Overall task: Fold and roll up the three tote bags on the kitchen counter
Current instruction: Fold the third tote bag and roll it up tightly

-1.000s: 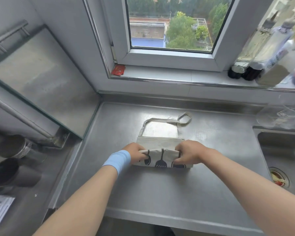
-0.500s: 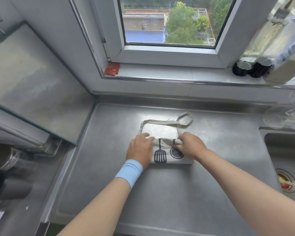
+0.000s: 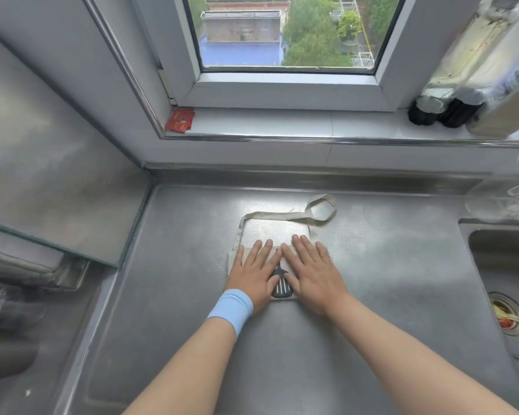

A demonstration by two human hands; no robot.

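Note:
One beige tote bag (image 3: pixel 280 279) with a dark spatula print lies folded into a small rectangle on the steel counter (image 3: pixel 282 354). Its strap (image 3: pixel 270 216) runs out toward the wall and ends in a loop at the right. My left hand (image 3: pixel 256 272), with a blue wristband, presses flat on the left half of the fold. On the right half, my right hand (image 3: pixel 310 271) lies flat with straight fingers. Both hands cover most of the bag. No other tote bag shows.
A sink (image 3: pixel 504 295) with a drain strainer lies at the right. A tilted glass panel (image 3: pixel 51 163) stands at the left above dark cups. Bottles (image 3: pixel 450 109) and a red packet (image 3: pixel 181 119) sit on the windowsill. A clear glass container (image 3: pixel 507 199) stands behind the sink.
My hands folded the near edge of the bag away from me, let go of the fabric and now lie flat on the fold. The view has tilted closer.

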